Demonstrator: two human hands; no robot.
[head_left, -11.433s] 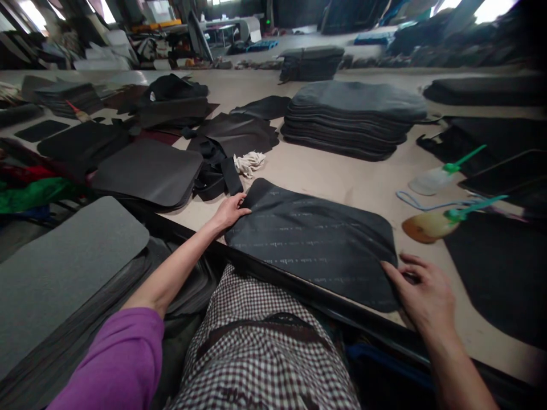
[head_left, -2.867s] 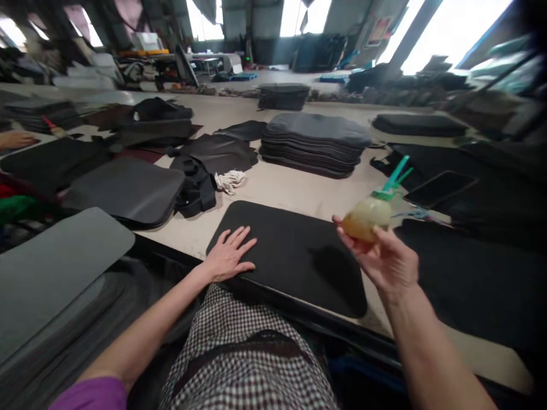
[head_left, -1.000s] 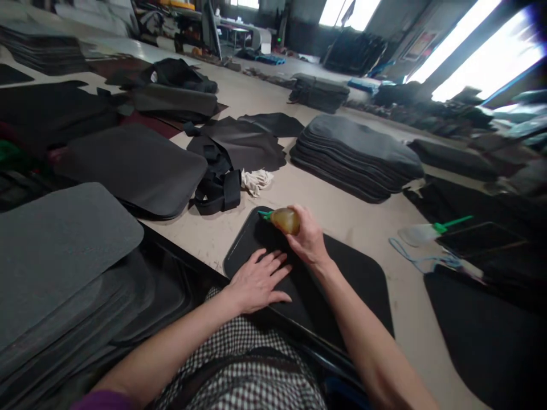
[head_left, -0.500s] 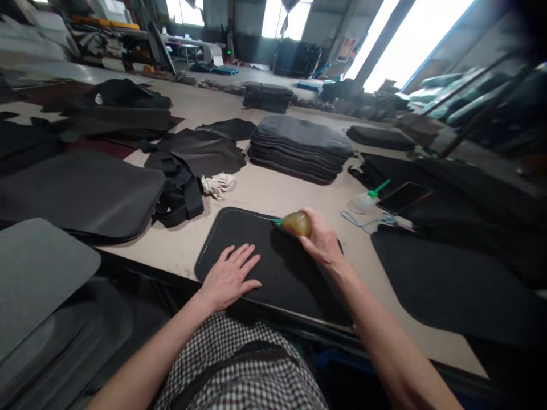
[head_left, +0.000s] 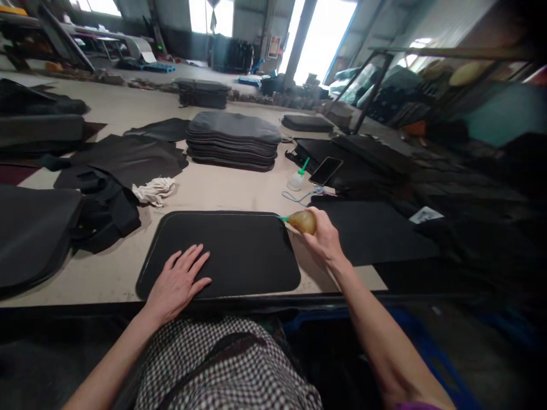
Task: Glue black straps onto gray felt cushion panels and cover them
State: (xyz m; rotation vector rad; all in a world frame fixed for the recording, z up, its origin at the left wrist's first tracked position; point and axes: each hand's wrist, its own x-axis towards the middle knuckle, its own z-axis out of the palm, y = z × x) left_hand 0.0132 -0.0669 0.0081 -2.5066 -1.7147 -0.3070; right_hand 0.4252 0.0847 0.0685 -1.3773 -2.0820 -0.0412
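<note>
Along the near edge of the desk (head_left: 231, 193), a black panel (head_left: 248, 250) lies flat beneath the left hand (head_left: 175, 283), which rests palm down on its left part, fingers spread and grasping nothing. The right hand (head_left: 323, 236) is wrapped around a squeeze bottle (head_left: 304, 221), held on its side just beyond the panel's right edge. Its green nozzle (head_left: 282, 218) points left at the far right corner; whether the tip touches cannot be told.

The panel is a matte, smooth-looking rectangle with rounded corners, a thin pale line running inside its left and far edges. The bottle is rounded, translucent plastic with amber contents. Behind stands a stack of dark panels (head_left: 233, 142) with wavy layers; a crumpled white cloth (head_left: 154, 191) sits beside black webbing (head_left: 106, 213). At right, the print on a white card (head_left: 425, 214) is too small to read.
</note>
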